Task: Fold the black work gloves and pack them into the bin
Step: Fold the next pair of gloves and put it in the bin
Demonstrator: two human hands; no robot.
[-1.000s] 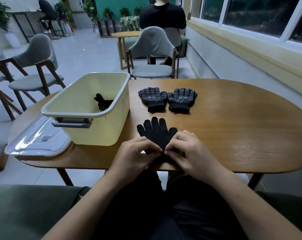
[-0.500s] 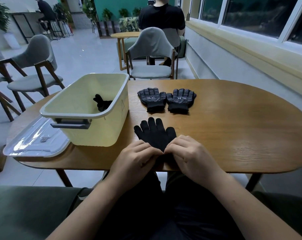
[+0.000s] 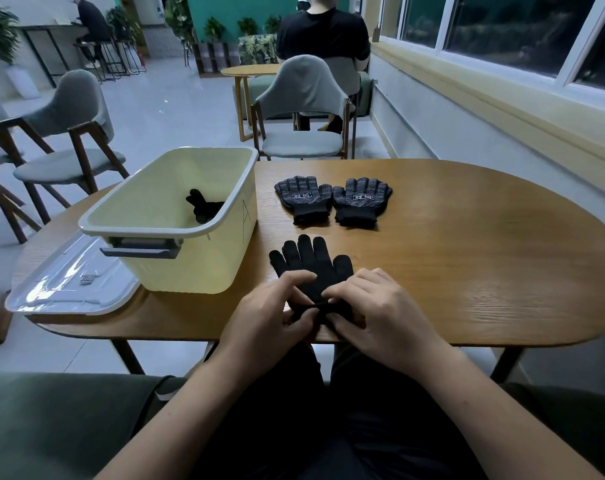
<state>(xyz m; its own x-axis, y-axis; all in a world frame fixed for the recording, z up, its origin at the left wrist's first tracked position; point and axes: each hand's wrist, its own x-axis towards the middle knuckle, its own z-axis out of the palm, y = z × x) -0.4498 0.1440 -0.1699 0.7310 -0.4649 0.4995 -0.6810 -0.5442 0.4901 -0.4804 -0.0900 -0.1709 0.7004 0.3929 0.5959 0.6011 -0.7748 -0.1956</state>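
A black work glove [image 3: 309,266] lies flat near the table's front edge, fingers pointing away from me. My left hand [image 3: 271,318] and my right hand [image 3: 373,315] both pinch its cuff end, which is lifted and rolled a little off the table. Two dotted black gloves [image 3: 302,199] [image 3: 361,199] lie side by side farther back, palms up. The pale yellow bin [image 3: 176,258] stands at the left with a folded black glove [image 3: 204,209] inside.
A clear plastic lid [image 3: 69,289] lies left of the bin, overhanging the wooden table [image 3: 467,265]. Grey chairs stand beyond the table, one [image 3: 304,98] straight ahead. A person sits with their back to me behind it.
Both hands have drawn back toward me along the glove, and its cuff has come up off the table between my fingers.
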